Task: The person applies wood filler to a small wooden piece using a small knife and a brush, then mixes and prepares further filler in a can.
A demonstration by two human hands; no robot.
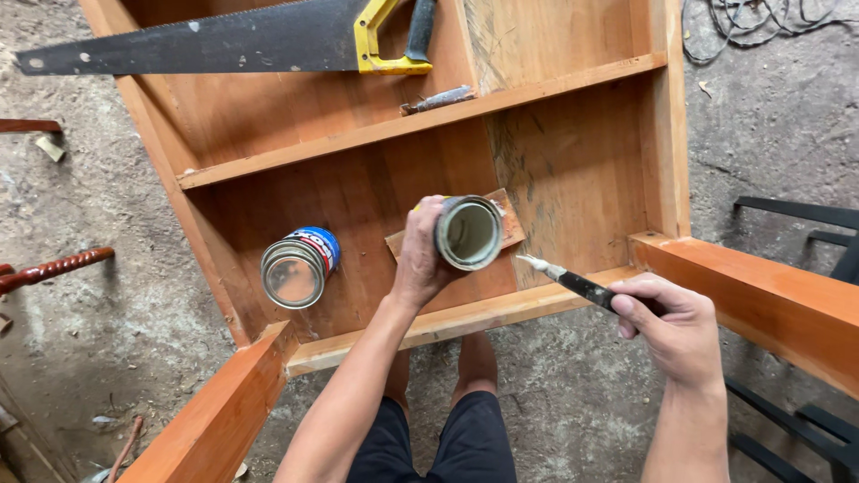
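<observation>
With the left hand (420, 255) gripping the tilted open can (469, 233) above the wooden frame (573, 170), its contents may spill, or the right hand's (676, 326) clasped brush (573, 282) may drip.

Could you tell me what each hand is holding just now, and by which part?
Left hand grips a tilted tin around its side; right hand holds a brush by its dark handle.
</observation>
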